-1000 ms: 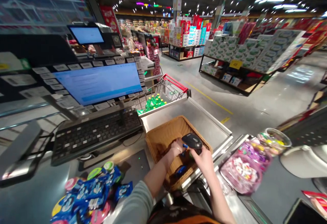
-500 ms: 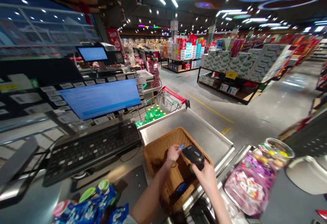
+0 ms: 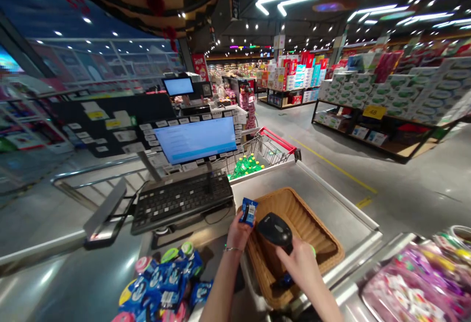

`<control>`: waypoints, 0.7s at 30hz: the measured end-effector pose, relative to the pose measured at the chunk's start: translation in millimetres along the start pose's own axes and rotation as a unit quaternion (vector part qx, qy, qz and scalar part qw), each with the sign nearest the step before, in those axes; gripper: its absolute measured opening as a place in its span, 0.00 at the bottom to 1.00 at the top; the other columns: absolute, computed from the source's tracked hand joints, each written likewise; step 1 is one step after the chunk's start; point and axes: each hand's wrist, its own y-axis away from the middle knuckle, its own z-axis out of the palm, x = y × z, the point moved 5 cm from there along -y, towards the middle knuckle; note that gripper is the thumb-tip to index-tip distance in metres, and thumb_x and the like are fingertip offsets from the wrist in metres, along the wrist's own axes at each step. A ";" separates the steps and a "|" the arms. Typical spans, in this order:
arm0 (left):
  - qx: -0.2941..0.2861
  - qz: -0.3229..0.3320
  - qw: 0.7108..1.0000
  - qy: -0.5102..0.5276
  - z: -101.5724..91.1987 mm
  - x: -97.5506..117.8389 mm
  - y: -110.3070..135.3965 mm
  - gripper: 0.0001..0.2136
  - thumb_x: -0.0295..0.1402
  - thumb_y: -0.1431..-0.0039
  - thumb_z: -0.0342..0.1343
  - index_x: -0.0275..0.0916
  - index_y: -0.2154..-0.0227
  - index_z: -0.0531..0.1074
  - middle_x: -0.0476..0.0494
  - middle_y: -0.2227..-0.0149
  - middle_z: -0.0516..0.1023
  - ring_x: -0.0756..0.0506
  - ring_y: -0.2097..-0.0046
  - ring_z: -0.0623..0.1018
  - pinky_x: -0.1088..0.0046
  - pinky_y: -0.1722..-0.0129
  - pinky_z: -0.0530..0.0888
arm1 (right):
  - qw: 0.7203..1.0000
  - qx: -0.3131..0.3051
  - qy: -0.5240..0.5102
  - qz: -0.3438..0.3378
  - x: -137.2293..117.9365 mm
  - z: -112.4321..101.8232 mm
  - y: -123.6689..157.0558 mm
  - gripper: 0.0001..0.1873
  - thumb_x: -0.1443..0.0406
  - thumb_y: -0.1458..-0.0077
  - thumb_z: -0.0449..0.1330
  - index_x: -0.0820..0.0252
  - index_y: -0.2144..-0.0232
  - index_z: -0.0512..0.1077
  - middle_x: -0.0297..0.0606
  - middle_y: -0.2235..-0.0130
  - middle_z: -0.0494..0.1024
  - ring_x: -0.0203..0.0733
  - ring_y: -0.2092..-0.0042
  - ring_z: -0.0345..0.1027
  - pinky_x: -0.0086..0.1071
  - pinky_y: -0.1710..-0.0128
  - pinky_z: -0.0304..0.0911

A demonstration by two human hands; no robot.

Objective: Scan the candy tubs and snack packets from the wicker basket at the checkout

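My left hand (image 3: 238,233) grips a small blue packet (image 3: 248,212), its barcode label turned upward, over the left rim of a brown wicker basket (image 3: 331,251). In my right hand (image 3: 299,256) is a black barcode scanner (image 3: 275,229), held above the basket with its head pointing toward the packet. Another small blue item (image 3: 286,280) lies at the basket's near end, partly hidden by my right hand and the scanner. To the left of my left forearm sits a pile of blue packets (image 3: 162,283) with several coloured round lids among them.
A keyboard (image 3: 184,202) and a lit monitor (image 3: 196,138) stand at the left. Beyond the metal counter (image 3: 294,175) is a shopping cart (image 3: 279,140) with green bottles (image 3: 247,164). Pink tubs of sweets (image 3: 401,287) are at the right.
My left hand has moved from inside the basket to its left rim, bringing the blue packet up with its label showing. The scanner stays over the basket. The view has turned left.
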 end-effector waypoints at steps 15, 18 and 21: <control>0.042 0.047 0.997 0.037 -38.4 22.3 29.8 0.11 0.32 0.41 0.54 0.30 0.60 0.73 0.36 0.64 0.81 0.46 0.63 0.81 0.75 0.65 0.78 | 0.998 -0.054 0.007 -0.015 -31.4 27.9 9.2 0.09 0.62 0.46 0.52 0.59 0.70 0.71 0.34 0.82 0.72 0.46 0.75 0.71 0.31 0.74 0.57; 0.040 0.044 0.998 0.037 -39.7 22.6 31.3 0.10 0.33 0.41 0.54 0.31 0.61 0.73 0.36 0.64 0.81 0.46 0.65 0.81 0.74 0.66 0.78 | 0.998 -0.055 0.008 -0.021 -31.7 30.5 10.5 0.09 0.62 0.46 0.53 0.59 0.71 0.72 0.34 0.82 0.71 0.45 0.75 0.71 0.30 0.74 0.56; 0.036 0.045 0.998 0.031 -39.4 22.9 32.4 0.10 0.34 0.42 0.55 0.30 0.63 0.74 0.35 0.63 0.81 0.46 0.64 0.81 0.74 0.65 0.77 | 0.998 -0.058 0.002 -0.025 -30.9 32.2 11.0 0.10 0.62 0.45 0.53 0.59 0.69 0.72 0.33 0.82 0.71 0.44 0.76 0.71 0.30 0.74 0.57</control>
